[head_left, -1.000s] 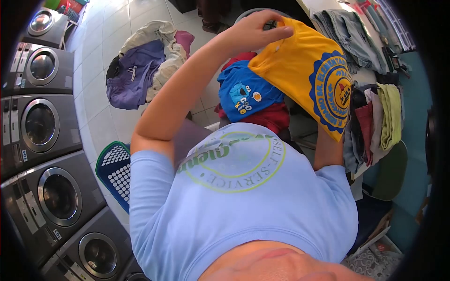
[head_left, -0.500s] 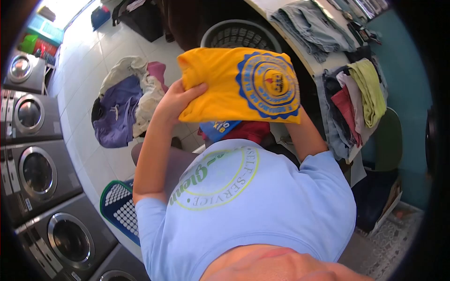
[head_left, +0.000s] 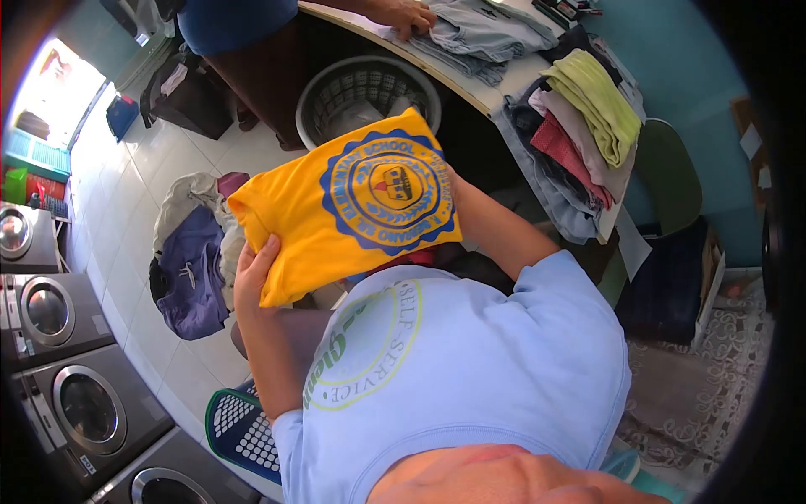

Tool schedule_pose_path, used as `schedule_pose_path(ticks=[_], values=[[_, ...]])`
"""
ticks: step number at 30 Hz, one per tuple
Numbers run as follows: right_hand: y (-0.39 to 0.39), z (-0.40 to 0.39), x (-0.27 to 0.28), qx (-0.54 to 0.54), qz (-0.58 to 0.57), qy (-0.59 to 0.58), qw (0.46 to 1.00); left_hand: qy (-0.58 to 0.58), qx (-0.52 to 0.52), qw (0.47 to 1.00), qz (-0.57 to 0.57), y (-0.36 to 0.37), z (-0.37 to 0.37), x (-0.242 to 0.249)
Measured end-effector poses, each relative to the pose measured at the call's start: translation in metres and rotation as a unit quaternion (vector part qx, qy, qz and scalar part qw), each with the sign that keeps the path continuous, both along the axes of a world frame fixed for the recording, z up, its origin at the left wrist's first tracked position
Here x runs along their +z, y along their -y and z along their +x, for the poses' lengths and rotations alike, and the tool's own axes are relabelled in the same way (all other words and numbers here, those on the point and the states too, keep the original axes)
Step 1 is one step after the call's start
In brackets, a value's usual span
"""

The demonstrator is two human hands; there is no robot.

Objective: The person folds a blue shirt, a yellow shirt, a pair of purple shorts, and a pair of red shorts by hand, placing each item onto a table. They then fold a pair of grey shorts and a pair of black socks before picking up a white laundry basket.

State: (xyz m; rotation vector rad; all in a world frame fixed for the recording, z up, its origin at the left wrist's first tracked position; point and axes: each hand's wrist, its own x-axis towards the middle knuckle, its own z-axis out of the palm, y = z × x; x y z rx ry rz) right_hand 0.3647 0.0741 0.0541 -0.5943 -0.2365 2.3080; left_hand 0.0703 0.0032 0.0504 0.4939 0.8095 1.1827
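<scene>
Yellow T-shirt (head_left: 294,227): held at mid-frame, folded and tilted, its blue school emblem (head_left: 391,186) turned toward my view.
Left hand (head_left: 253,281): I have its fingers grasping the shirt's lower left edge, thumb on the front.
Right hand (head_left: 454,176): at the shirt's right edge, mostly hidden behind the cloth; I cannot tell how its fingers stand.
Bench (head_left: 517,77): top right of centre; I see jeans (head_left: 487,38) under another person's hand (head_left: 406,15), and a lime-green garment (head_left: 594,109) topping a stack.
Grey laundry basket (head_left: 312,91): upper middle, near the bench.
Purple shorts (head_left: 190,273): left of the shirt, heaped with a cream garment (head_left: 230,252).
Front-loading washers (head_left: 91,409): lower left.
</scene>
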Motion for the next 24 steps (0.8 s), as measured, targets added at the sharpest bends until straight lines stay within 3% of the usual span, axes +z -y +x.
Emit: schedule_pose_path(ticks=[1, 4, 8, 9, 12, 15, 17, 20, 24], values=[[-0.003, 0.000, -0.013, 0.039, -0.011, -0.063, 0.997, -0.003, 0.016, 1.000, -0.003, 0.005, -0.005, -0.002], [0.000, -0.007, -0.021, 0.068, -0.021, -0.063, 0.995, 0.015, 0.032, 0.999, 0.017, 0.024, -0.022, 0.003], [-0.010, 0.005, -0.076, 0.235, -0.011, -0.117, 0.965, -0.026, 0.131, 0.990, 0.034, 0.055, -0.039, 0.013], [0.000, -0.003, -0.054, 0.191, -0.027, 0.084, 0.978, -0.023, 0.146, 0.988, 0.035, 0.062, -0.044, 0.012], [0.003, -0.010, -0.063, 0.174, 0.073, 0.263, 0.946, -0.109, 0.160, 0.979, 0.063, 0.082, -0.052, 0.011], [0.001, -0.011, -0.059, 0.116, 0.107, 0.307, 0.939, -0.210, 0.177, 0.960, 0.058, 0.091, -0.049, 0.000], [-0.004, -0.007, -0.061, 0.064, 0.127, 0.341, 0.929, -0.201, 0.202, 0.958, 0.040, 0.101, -0.052, -0.007], [-0.017, 0.006, -0.069, -0.012, 0.214, 0.461, 0.861, -0.187, 0.264, 0.946, 0.015, 0.129, -0.075, -0.018], [-0.028, 0.018, -0.091, 0.004, 0.262, 0.564, 0.783, -0.159, 0.333, 0.929, -0.019, 0.190, -0.103, -0.033]])
